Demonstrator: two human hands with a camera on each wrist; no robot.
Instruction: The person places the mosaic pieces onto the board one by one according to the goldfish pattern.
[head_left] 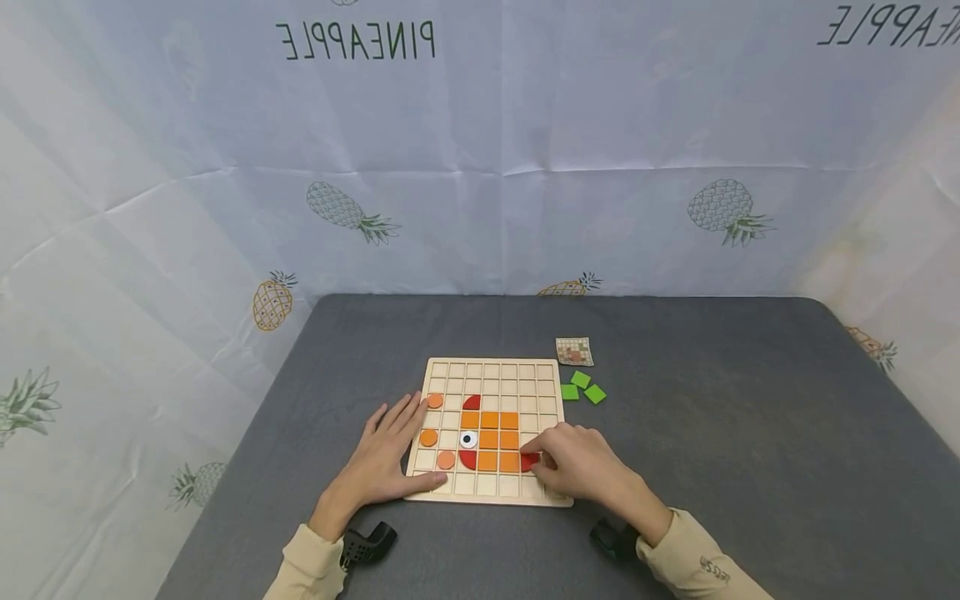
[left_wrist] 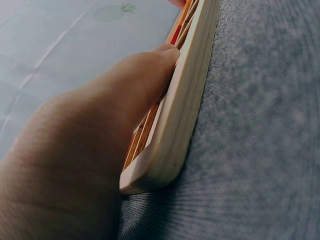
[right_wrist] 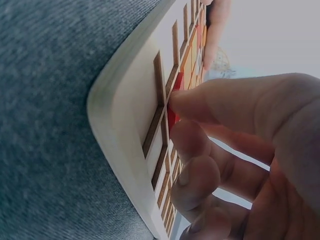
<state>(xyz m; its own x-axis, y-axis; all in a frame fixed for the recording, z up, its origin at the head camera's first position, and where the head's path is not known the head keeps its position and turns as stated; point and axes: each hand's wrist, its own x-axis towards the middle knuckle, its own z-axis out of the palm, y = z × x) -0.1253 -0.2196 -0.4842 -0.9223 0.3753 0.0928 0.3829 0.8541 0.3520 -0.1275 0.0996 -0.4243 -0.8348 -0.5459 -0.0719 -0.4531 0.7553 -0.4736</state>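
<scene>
A wooden grid board (head_left: 517, 492) lies on the table, partly filled with flat tiles. My left hand (head_left: 382, 458) rests spread over the board's left edge, its thumb along the front rim. With thumb and fingertips, my right hand (head_left: 581, 462) pinches a red quarter-round tile (right_wrist: 172, 114), which sits slightly tilted at a cell right of the orange square tiles (head_left: 489, 440). An eye tile (head_left: 468, 439) lies left of those squares, with one red quarter-round tile (head_left: 471, 403) above and another (head_left: 468, 459) below. Orange round tiles (head_left: 428, 437) lie near the left hand.
Three green square tiles (head_left: 595, 393) lie on the grey table (head_left: 712, 417) just right of the board. Behind them is a small picture card (head_left: 574, 352) with a grid pattern. A pineapple-print curtain (head_left: 502, 125) hangs behind the table.
</scene>
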